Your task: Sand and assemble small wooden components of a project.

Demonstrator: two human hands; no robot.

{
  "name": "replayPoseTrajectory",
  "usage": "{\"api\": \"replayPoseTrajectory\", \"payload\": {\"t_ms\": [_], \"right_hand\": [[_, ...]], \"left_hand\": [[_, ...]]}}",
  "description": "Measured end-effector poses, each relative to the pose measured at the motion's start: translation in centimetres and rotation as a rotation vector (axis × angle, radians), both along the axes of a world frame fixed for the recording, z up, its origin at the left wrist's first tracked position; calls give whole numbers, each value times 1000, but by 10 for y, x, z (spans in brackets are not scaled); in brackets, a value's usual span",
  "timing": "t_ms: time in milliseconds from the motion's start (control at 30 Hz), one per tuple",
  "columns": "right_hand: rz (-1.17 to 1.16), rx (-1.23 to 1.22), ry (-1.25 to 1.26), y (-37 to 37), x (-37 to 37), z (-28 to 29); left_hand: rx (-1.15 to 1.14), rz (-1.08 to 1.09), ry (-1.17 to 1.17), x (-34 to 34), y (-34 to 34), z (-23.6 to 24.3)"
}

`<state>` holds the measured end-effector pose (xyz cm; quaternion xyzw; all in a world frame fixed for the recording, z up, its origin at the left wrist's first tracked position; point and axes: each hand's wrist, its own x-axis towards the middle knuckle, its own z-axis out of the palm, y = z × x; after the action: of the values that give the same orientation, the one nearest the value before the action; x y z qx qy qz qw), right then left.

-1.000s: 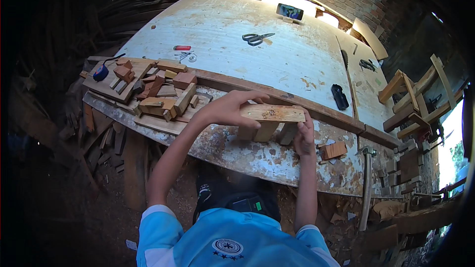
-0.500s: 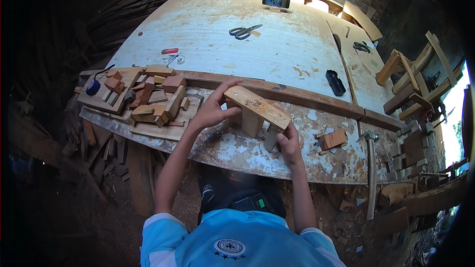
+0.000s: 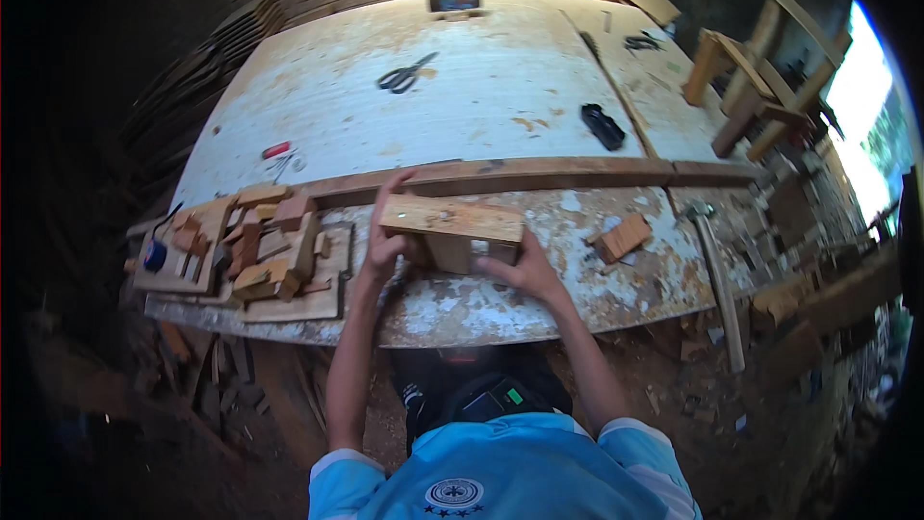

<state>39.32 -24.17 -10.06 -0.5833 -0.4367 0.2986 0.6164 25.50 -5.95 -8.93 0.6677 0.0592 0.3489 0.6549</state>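
Observation:
Between my hands is a small wooden piece (image 3: 452, 219), a pale top board with upright blocks beneath it, held over the near strip of the worn workbench (image 3: 462, 318). My left hand (image 3: 381, 248) grips its left end, with the thumb in front and fingers around the far side. On the right end, my right hand (image 3: 528, 271) is closed, its thumb pressed on the front under the board. The fingers behind the piece are hidden. A reddish wood block (image 3: 624, 237) lies to the right of my right hand.
Wood offcuts (image 3: 274, 248) and a blue tape measure (image 3: 153, 254) crowd the bench's left side. A hammer (image 3: 714, 274) overhangs the front edge at right. Beyond the wooden rail (image 3: 539, 171) lie scissors (image 3: 405, 74), a black case (image 3: 603, 126) and a propped phone (image 3: 452, 0).
The wooden piece has turned from a slant, right end nearer me, to nearly level across my front. My right thumb has shifted along its underside. The whole view has swung right.

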Motion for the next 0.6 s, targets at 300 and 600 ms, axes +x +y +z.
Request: {"api": "replayPoseTrajectory", "payload": {"t_ms": [300,600], "right_hand": [[-46,11,-132,-9,-16,-1],[40,-101,-239,-19,-17,19]], "left_hand": [[-67,16,-80,17,1,9],[100,218,-31,1,-14,1]]}}
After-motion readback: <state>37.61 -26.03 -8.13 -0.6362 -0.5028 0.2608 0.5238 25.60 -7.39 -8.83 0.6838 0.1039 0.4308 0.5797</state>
